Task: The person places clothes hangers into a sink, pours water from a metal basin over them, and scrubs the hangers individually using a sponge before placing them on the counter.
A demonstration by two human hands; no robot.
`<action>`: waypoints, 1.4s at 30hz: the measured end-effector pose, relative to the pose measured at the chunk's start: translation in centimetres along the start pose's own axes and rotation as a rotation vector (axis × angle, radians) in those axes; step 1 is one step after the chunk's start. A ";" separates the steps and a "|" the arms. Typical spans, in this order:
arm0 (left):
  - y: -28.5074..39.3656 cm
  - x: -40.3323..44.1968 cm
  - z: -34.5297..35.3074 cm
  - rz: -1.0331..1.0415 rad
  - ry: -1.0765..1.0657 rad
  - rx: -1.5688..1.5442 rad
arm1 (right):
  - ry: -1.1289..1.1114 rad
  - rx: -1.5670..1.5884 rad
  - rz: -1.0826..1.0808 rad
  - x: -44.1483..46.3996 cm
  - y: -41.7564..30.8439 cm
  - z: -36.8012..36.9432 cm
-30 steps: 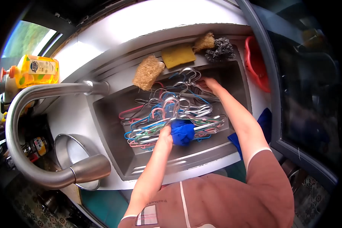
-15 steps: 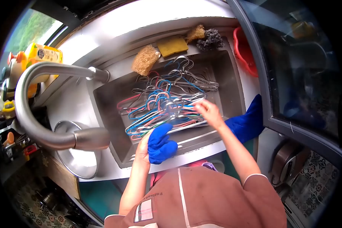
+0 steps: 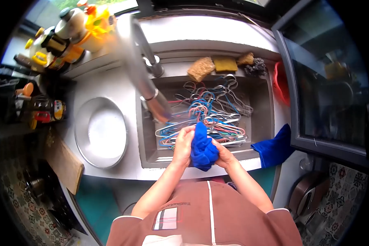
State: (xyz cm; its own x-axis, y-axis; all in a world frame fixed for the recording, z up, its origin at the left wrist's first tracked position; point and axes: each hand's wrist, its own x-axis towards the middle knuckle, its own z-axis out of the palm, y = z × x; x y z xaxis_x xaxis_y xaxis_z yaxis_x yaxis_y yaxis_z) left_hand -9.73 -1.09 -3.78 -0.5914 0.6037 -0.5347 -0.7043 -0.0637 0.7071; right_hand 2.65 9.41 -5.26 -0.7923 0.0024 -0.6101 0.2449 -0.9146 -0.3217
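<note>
A bunched blue cloth is gripped between my two hands over the sink's front edge. My left hand wraps its left side, and my right hand holds its right side, fingers partly hidden by the fabric. Behind the cloth, a tangled heap of wire hangers in blue, white, pink and silver lies in the grey sink. A second blue cloth drapes over the counter's front edge at the right.
The faucet arches over the sink's left part. A metal basin sits on the left counter. Scrubbers and a yellow sponge line the back rim. A red bowl and an open window frame stand right; bottles stand back left.
My right hand has left the hangers and come down to the blue cloth, which both hands now hold. The view has swung left, and the faucet appears blurred in a different position.
</note>
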 end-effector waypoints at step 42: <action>23.9 20.1 -10.5 0.750 0.229 1.673 | 0.427 0.354 -0.500 -10.9 2.9 -5.0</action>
State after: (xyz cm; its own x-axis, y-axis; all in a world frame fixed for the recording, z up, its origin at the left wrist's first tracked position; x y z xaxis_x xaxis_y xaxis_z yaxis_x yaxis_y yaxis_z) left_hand -42.58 1.17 -2.52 -0.6944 0.7084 0.1268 0.6925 0.6098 0.3855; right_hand 14.78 8.74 -3.18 -0.4585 0.5428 -0.7036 -0.3392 -0.8387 -0.4260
